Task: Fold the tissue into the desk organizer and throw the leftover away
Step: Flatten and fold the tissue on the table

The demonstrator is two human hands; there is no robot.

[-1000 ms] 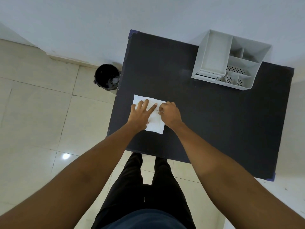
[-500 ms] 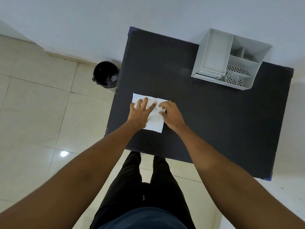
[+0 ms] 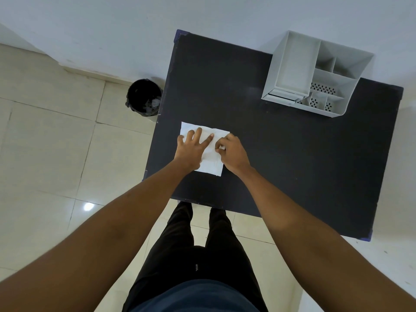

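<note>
- Fingertips of the right hand [image 3: 233, 153] curl in and pinch the right edge of the white tissue [image 3: 210, 164], just left of the frame's centre.
- Left hand [image 3: 191, 148] lies flat on the tissue's left half, fingers spread and pressing down, gripping nothing.
- Tissue is thin, soft paper, roughly rectangular, faintly creased, lying flat on the table [image 3: 292, 158] near its left edge; its upper left and lower right corners show clear of the hands.
- Table top is matte black, rectangular, with faint dusty specks and bluish corner trim.
- Desk organizer [image 3: 292, 64] stands in the upper right of the frame at the table's far edge, well apart from the tissue: pale grey smooth plastic, boxy, with one tall wide compartment on the left and smaller compartments on the right whose floors are perforated.
- Trash bin [image 3: 144, 97] sits on the floor just left of the table, round, lined with crinkled black plastic, with crumpled scraps inside.
- Floor [image 3: 56, 143] is glossy cream tile with thin grout lines.
</note>
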